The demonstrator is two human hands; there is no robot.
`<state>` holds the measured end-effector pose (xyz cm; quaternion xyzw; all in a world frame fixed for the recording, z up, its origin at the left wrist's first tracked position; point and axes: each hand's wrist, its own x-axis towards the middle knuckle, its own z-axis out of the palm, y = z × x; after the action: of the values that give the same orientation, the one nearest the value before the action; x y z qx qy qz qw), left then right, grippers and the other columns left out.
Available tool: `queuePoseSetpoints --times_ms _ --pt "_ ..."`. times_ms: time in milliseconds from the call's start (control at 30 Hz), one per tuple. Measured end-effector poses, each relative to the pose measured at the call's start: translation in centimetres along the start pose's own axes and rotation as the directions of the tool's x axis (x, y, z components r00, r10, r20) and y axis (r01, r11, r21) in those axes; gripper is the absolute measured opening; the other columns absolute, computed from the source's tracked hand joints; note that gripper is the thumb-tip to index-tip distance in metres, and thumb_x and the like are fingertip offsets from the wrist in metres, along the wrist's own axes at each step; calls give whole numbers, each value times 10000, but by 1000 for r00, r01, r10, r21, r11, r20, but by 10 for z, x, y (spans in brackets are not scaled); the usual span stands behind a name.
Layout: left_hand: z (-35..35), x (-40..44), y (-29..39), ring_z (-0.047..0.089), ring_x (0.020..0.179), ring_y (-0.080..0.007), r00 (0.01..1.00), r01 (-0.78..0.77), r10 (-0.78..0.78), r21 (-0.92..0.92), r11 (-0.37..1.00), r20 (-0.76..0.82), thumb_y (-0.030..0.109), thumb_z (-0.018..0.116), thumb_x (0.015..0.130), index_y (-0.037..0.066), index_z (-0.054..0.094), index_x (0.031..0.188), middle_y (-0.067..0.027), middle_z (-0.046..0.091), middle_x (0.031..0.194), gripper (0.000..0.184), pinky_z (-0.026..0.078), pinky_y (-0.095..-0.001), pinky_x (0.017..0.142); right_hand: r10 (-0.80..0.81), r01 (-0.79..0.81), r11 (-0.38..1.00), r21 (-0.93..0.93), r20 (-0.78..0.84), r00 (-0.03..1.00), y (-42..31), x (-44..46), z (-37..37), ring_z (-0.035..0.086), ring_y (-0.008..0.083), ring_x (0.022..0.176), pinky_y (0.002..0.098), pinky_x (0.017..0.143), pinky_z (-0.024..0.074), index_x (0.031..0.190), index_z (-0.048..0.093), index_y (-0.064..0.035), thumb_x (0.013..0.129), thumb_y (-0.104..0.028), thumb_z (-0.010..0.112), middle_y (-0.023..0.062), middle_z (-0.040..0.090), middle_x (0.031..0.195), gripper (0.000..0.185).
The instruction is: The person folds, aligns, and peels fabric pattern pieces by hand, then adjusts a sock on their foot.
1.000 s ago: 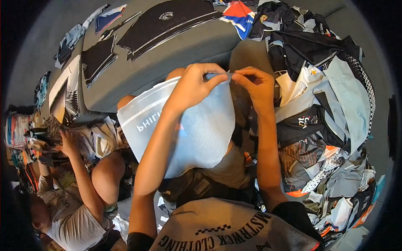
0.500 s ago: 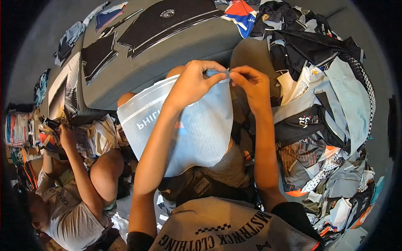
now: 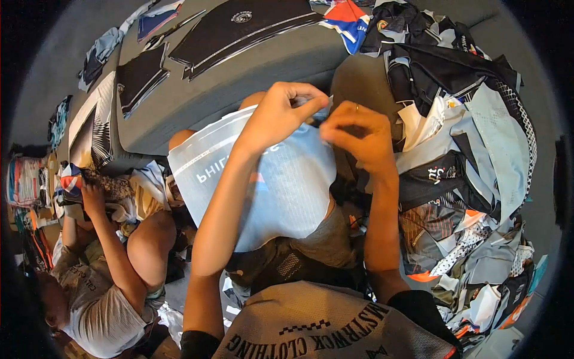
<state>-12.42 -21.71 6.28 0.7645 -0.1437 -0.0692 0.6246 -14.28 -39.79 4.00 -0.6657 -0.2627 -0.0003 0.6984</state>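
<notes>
A light blue-white fabric panel (image 3: 287,197) with reversed "PHILI..." lettering lies across my lap. My left hand (image 3: 287,113) pinches the panel's upper right corner between thumb and fingertips. Just right of that corner is my right hand (image 3: 362,134), its thumb and fingers pressed together in a pinch. Whatever those right fingertips hold, if anything, is too small to make out. A small gap separates the two hands. My left forearm crosses over the panel and hides part of the lettering.
Ahead stands a grey padded seat (image 3: 239,90) bearing black cut fabric pieces (image 3: 245,36) and scissors (image 3: 161,39). Heaped garments and scraps (image 3: 466,173) fill the right side. At lower left another person (image 3: 107,287) sits handling cloth, near stacked fabrics (image 3: 27,185).
My right hand has come away from the panel's corner, moving slightly right and down. My left hand keeps its pinch there. The other person's hand has shifted over the cloth.
</notes>
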Motion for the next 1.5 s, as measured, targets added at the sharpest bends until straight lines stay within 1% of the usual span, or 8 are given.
queuePoseSetpoints --times_ms 100,267,767,933,1167,1333,1367,1500 --pt "-2 -2 3 380 534 -23 999 -38 38 19 999 12 105 584 867 7 695 908 24 588 666 154 289 -169 476 74 -71 997 22 -198 977 3 9 4 510 90 669 185 613 399 840 674 -2 751 34 687 33 603 810 97" --pt "-4 -4 4 369 522 -27 1000 -11 11 1 1000 10 94 583 866 2 696 913 18 585 656 154 281 -173 464 43 -39 999 20 -251 967 7 12 5 519 88 665 181 618 410 846 669 3 746 30 695 31 611 800 108" --pt "1 -4 -1 372 535 -40 992 -125 126 43 991 -26 90 580 868 -16 694 906 17 578 661 160 290 -179 472 296 -234 940 250 -251 922 10 9 4 555 100 756 190 733 436 918 668 4 763 32 675 38 644 861 158" --pt "-1 -5 6 388 543 -45 996 -80 82 78 994 -21 95 582 865 -14 692 912 13 585 668 162 303 -179 479 239 -189 962 195 -280 930 13 10 5 557 99 774 191 737 436 947 665 8 770 13 676 45 646 880 178" --pt "-31 -16 5 511 674 -91 961 -258 275 233 938 -44 105 571 871 22 672 996 -55 669 899 181 412 -213 594 304 -275 953 132 -404 863 25 9 1 557 94 801 190 774 418 954 680 -22 804 -51 646 18 655 868 156" --pt "-131 -106 -1 556 811 -124 868 -41 84 99 994 -489 87 576 881 36 646 1057 -48 637 1029 196 449 -235 733 292 -227 950 215 -343 893 41 0 -27 551 125 910 228 852 405 1074 604 3 885 -82 596 50 614 1019 208" --pt "-146 -130 -11 551 896 -129 859 -29 76 101 994 -506 72 576 874 20 623 1080 -47 620 1064 218 429 -232 808 290 -228 949 218 -322 901 42 0 -29 551 125 910 228 852 405 1074 604 3 885 -82 596 50 614 1019 208" --pt "-154 -201 -56 567 888 -129 776 75 -47 18 997 -629 67 592 844 16 601 1091 -45 602 1079 253 438 -226 811 354 -275 926 257 -344 870 45 2 -29 552 120 889 221 833 409 1068 605 8 883 -89 606 54 615 990 209"
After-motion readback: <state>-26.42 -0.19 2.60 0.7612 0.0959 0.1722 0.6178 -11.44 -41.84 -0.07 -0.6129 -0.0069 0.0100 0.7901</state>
